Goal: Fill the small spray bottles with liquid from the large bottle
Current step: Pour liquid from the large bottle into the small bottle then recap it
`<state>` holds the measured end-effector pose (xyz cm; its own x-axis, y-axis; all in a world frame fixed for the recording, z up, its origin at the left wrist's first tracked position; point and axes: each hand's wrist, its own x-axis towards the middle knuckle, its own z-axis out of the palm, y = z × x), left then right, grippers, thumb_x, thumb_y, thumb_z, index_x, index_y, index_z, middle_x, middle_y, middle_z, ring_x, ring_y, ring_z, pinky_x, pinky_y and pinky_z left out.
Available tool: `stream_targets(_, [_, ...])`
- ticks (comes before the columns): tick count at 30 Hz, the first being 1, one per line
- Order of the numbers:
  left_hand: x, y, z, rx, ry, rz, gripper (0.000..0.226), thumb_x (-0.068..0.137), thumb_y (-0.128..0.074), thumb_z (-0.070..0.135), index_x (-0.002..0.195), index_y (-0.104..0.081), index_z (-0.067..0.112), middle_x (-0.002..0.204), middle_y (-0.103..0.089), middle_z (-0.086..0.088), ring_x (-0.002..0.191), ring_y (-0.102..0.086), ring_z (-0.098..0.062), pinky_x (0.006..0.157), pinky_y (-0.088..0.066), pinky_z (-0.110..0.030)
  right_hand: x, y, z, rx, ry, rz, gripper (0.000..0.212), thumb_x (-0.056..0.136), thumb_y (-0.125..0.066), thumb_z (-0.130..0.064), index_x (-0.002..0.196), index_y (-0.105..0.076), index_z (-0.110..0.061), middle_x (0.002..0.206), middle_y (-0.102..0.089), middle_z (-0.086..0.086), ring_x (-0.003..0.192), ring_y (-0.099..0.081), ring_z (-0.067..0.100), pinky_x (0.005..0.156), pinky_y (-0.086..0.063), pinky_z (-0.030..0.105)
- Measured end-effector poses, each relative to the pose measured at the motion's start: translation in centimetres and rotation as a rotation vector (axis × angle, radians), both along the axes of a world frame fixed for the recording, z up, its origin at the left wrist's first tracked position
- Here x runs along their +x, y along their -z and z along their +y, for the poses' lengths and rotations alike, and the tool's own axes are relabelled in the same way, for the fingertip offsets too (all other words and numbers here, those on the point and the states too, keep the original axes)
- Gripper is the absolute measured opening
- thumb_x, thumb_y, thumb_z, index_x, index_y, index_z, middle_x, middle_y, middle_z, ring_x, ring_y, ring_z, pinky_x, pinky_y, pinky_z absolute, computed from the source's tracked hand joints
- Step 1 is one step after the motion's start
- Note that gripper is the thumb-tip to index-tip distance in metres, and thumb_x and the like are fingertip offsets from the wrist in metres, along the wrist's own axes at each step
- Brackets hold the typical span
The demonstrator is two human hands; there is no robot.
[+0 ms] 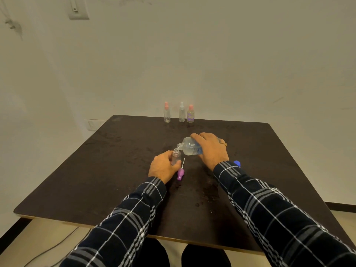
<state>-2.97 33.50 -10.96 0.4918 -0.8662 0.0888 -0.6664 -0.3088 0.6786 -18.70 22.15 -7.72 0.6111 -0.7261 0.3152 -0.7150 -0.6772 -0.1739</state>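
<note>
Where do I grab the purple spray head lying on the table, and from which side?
Best to take the purple spray head across its thick body, coming from above and the right. It lies on its side, the thin white dip tube pointing away, and the left hand sits close on its left.

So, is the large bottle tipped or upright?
Tipped: the right hand holds the large bottle nearly sideways, neck over the small bottle.

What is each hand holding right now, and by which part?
The left hand grips the small clear open-topped spray bottle around its body. The right hand grips the large clear plastic bottle, tipped toward it, around its body, toward the base.
</note>
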Motion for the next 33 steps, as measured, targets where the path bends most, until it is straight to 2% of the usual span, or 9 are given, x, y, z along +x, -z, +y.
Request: stream_targets(33, [-0.01, -0.09, 0.05, -0.017, 0.006, -0.029, 0.028, 0.090, -0.067, 0.035, 0.117, -0.065, 0.026, 0.096, -0.070, 0.006, 0.090, -0.066, -0.015, 0.085, -0.056, -0.037, 0.04, -0.10, -0.02, -0.008, 0.004, 0.001, 0.064, 0.086, -0.072, -0.026, 0.141, -0.039, -0.035, 0.135, -0.050, 0.000, 0.131, -0.042, 0.025, 0.106, -0.034, 0.061])
